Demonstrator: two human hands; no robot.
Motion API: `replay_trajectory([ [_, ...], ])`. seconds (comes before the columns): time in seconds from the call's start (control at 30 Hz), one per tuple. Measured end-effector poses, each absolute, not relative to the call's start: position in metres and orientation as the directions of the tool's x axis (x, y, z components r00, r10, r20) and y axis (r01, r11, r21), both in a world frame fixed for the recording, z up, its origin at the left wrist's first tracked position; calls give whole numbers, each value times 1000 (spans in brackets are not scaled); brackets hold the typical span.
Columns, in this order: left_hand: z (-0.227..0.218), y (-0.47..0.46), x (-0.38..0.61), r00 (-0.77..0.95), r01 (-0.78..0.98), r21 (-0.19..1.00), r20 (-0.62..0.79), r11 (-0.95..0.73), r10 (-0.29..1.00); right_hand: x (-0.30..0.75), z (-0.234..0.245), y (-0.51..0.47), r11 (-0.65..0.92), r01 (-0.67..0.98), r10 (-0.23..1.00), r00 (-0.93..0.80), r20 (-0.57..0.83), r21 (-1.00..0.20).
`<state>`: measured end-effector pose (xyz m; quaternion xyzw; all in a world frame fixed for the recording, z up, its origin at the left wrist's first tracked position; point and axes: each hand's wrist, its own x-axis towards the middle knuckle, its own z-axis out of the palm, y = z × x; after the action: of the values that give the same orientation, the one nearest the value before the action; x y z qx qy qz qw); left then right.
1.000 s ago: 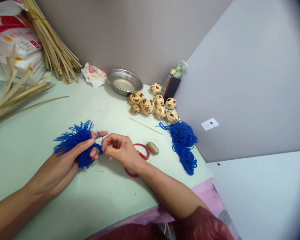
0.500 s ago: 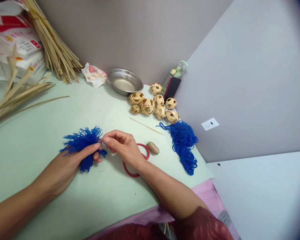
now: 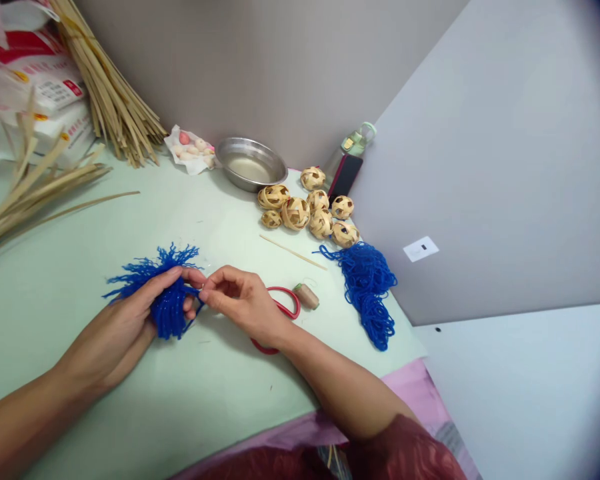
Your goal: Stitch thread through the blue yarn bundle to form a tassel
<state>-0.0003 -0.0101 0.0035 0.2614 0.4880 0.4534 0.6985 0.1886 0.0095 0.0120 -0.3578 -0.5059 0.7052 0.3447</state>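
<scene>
A blue yarn tassel with frayed, spread ends at its top is wrapped in my left hand, the thumb lying across its front. My right hand pinches a blue strand of yarn at the tassel's right side, thumb against forefinger. Beneath my right wrist lie scissors with red handles; their blades are hidden. A spool of tan thread rests just beyond the handles. Farther right sits a loose heap of blue yarn.
Several woven bamboo balls cluster at the back, beside a metal bowl and a bottle with a phone leaning on it. Bamboo strips and packages fill the left. One thin strip lies mid-table.
My left hand has turned the tassel, so its smooth strands now face me and its frayed ends point up and left. My right hand has shifted slightly left and down, still pinching.
</scene>
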Motion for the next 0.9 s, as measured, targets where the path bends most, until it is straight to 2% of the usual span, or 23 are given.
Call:
replay_trajectory([
  [0.23, 10, -11, 4, 65, -380, 816, -447, 436, 892, 188, 16, 8, -193, -76, 870, -474, -135, -978],
  [0.43, 16, -13, 6, 25, -328, 846, -437, 420, 899, 191, 17, 12, -83, 4, 932, -354, -79, -997],
  [0.6, 16, -13, 8, 69, -229, 895, -377, 383, 924, 191, 17, 15, -160, -127, 926, -362, -105, -979],
  [0.73, 17, -12, 9, 40, -316, 876, -371, 364, 928, 191, 13, 16, -213, -170, 906, -404, -129, -962],
  [0.9, 18, -10, 7, -11, -455, 810, -420, 370, 907, 192, 12, 17, -233, -92, 874, -456, -167, -968],
])
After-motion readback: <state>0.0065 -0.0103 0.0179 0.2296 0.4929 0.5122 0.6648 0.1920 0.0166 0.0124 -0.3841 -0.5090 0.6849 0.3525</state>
